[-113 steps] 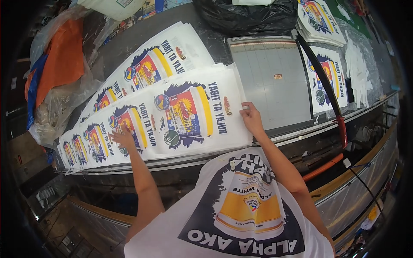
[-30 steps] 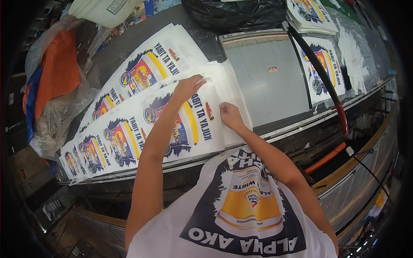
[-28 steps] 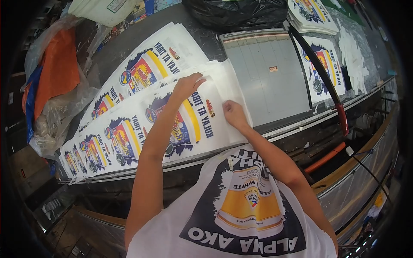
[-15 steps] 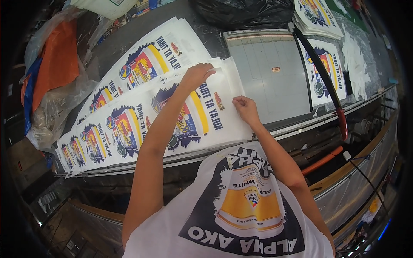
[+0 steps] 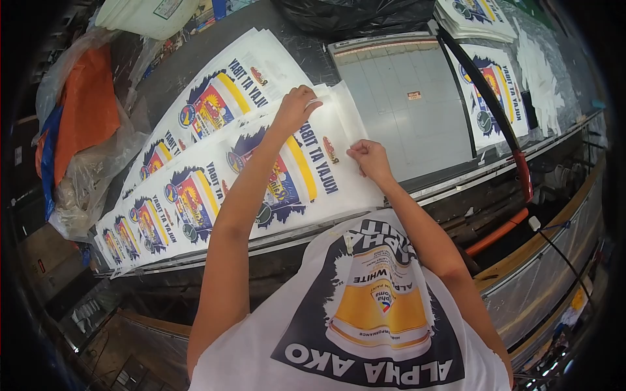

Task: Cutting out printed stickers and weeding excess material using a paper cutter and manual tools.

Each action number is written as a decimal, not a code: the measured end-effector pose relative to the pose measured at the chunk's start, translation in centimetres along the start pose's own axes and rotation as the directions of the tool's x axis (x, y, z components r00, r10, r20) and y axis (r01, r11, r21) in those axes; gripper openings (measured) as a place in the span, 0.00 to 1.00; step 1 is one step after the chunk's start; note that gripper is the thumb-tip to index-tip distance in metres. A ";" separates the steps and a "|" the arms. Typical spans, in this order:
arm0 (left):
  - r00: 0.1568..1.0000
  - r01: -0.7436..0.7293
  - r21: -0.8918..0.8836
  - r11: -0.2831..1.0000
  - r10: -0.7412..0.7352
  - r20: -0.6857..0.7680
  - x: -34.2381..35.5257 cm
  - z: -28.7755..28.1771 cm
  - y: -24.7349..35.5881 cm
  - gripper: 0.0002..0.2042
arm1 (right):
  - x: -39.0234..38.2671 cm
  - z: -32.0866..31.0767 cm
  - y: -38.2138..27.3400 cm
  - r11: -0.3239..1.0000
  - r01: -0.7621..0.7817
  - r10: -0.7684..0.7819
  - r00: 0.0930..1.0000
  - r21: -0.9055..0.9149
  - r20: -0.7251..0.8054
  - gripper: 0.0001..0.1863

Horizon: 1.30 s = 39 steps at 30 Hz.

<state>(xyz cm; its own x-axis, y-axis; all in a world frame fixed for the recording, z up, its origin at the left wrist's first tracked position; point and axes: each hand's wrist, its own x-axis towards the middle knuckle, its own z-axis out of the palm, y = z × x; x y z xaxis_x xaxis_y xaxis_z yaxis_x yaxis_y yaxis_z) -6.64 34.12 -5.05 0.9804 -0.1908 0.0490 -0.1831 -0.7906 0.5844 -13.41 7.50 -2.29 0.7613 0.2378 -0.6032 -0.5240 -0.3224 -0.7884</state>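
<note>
A long strip of white sheets (image 5: 225,212), printed with repeated purple, yellow and red designs, lies along the near edge of the worktable. At its far corner my left hand (image 5: 297,109) is closed, thumb and fingers pinching the edge of the top sheet. My right hand (image 5: 370,160) is closed in a pinch at the strip's right end; its fingertips touch the sheet's edge. Behind, a second stack of printed sheets (image 5: 280,62) fans out. To the right lies the grey bed of a paper cutter (image 5: 404,124), its black blade arm (image 5: 486,91) ending in a red handle (image 5: 523,176).
Beyond the cutter, a printed sheet (image 5: 489,120), a stack of prints (image 5: 479,23) and white paper scraps (image 5: 538,85) lie on the table. A black plastic bag (image 5: 355,19) sits at the back. Orange and clear plastic sheeting (image 5: 88,111) and a pale bucket (image 5: 140,14) are at left.
The view has shifted slightly. My right fingertips have moved a little left, onto the sheet's edge; my left hand keeps its pinch at the far corner.
</note>
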 end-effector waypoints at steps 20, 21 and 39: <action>0.994 0.090 -0.089 0.992 -0.095 -0.051 0.4 0.1 1.4 0.07 | -0.3 0.6 -0.1 0.994 -0.017 0.016 1.000 -0.106 -0.010 0.09; 0.993 0.097 -0.116 0.989 -0.103 -0.050 0.4 0.1 1.5 0.07 | -0.3 0.7 -0.1 0.994 -0.013 0.012 1.000 -0.107 -0.010 0.09; 0.965 0.230 -0.412 0.882 -0.260 -0.017 -0.2 -1.7 2.5 0.08 | -0.3 0.8 1.4 0.999 -0.012 0.009 0.999 0.049 0.046 0.09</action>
<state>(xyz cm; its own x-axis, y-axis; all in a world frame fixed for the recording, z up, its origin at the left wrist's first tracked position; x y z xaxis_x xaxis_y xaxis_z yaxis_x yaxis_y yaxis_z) -7.18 33.18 -2.28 0.9954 0.0314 -0.0905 0.0940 -0.5016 0.8600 -14.68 7.75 -3.28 0.7378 0.2769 -0.6156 -0.5507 -0.2803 -0.7862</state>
